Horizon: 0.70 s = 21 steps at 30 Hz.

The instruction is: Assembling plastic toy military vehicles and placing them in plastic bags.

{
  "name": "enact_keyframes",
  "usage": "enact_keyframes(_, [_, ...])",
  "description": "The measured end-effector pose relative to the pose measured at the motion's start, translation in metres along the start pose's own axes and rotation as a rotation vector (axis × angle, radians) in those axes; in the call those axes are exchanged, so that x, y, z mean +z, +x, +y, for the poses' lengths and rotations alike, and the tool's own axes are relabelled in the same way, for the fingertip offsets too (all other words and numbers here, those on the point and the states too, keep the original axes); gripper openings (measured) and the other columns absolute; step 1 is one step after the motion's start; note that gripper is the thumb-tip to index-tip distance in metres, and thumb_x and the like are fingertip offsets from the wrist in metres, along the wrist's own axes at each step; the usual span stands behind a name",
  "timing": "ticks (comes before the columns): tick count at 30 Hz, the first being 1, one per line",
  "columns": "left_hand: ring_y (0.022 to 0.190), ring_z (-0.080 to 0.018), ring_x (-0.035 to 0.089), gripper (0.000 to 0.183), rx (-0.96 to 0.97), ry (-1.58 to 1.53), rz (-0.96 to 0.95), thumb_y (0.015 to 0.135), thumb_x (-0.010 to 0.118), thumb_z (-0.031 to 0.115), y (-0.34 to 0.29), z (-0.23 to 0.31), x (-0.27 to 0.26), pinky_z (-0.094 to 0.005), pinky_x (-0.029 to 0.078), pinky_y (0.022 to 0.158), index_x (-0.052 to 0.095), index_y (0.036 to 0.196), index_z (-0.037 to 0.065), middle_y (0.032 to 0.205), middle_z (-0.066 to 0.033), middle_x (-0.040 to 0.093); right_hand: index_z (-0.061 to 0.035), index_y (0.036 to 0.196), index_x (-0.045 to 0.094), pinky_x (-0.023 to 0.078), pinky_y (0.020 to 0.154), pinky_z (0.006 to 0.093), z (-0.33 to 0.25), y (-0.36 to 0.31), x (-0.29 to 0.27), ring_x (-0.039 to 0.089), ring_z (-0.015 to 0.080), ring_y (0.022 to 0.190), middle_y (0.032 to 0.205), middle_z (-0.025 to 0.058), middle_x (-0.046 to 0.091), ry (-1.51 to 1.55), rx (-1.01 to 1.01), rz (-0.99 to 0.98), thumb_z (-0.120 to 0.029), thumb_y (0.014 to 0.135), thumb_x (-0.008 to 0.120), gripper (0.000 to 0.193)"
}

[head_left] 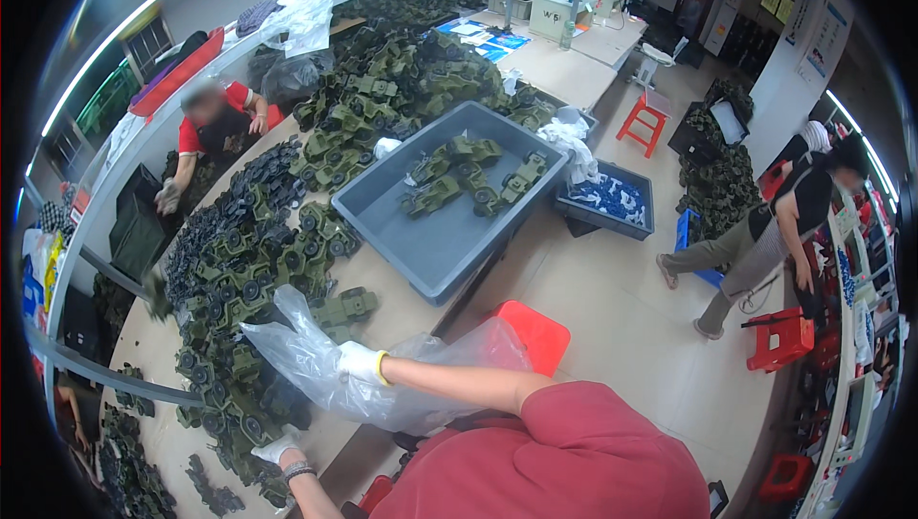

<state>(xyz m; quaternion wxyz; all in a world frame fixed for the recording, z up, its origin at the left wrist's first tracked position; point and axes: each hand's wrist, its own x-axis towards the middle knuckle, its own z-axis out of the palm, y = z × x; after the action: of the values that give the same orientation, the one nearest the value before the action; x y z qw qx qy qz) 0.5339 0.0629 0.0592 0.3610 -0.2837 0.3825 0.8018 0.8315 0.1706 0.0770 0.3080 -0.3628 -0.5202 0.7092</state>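
My right hand (361,363), in a white glove with a yellow cuff, grips a large clear plastic bag (392,404) that droops over the table's near edge. Lower down, my left hand (277,447), also gloved, is at the edge of a heap of green toy jeeps (229,366). Its fingers are too small and partly hidden to show whether they hold anything. One toy jeep (346,309) lies beside the bag, just beyond my right hand. A grey plastic tub (382,242) with several toy jeeps (469,175) inside sits farther off, at the table's right edge.
Dark grey parts (220,222) are heaped on the table (402,313). Across it, a co-worker (225,122) in red reaches out. A red stool (535,332) stands close on my right, and a blue-grey crate (607,201) behind the tub. Another person (775,232) bends at the far right.
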Motion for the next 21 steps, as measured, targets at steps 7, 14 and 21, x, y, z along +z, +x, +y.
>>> enact_keyframes(7, [0.152, -0.0325, -0.003, 0.128, -0.145, 0.121, -0.167, 0.06, 0.053, 0.093, 0.022, 0.02, -0.051, -0.0627, 0.003, 0.117, 0.01, 0.159, 0.025, 0.167, -0.0013, -0.004, 0.0026, 0.089, 0.07, 0.05, 0.065, 0.0326, -0.01, -0.026, -0.011, 0.06, 0.014, 0.072, 0.075, 0.0034, 0.066, -0.046, -0.041, -0.128, 0.003, 0.063, 0.065, 0.026])
enact_keyframes(14, [0.152, -0.0367, -0.003, 0.122, -0.151, -0.033, -0.055, 0.065, 0.056, 0.09, -0.069, -0.036, -0.002, -0.0671, 0.009, 0.115, 0.012, 0.159, 0.025, 0.167, 0.001, 0.0, 0.0014, 0.089, 0.069, 0.05, 0.065, 0.032, -0.018, -0.042, -0.023, 0.059, 0.0129, 0.072, 0.076, 0.002, 0.065, 0.039, -0.029, -0.136, 0.003, 0.06, 0.068, 0.03])
enact_keyframes(21, [0.148, -0.0304, 0.019, 0.098, -0.044, 0.06, -0.178, 0.074, 0.06, 0.078, -0.058, -0.042, -0.045, -0.059, 0.02, 0.114, 0.036, 0.15, 0.021, 0.161, -0.0038, 0.025, 0.0026, 0.079, 0.068, 0.047, 0.059, 0.0316, -0.033, -0.059, -0.016, 0.056, 0.0111, 0.064, 0.069, 0.0007, 0.062, 0.205, -0.079, -0.144, 0.001, 0.066, 0.064, 0.014])
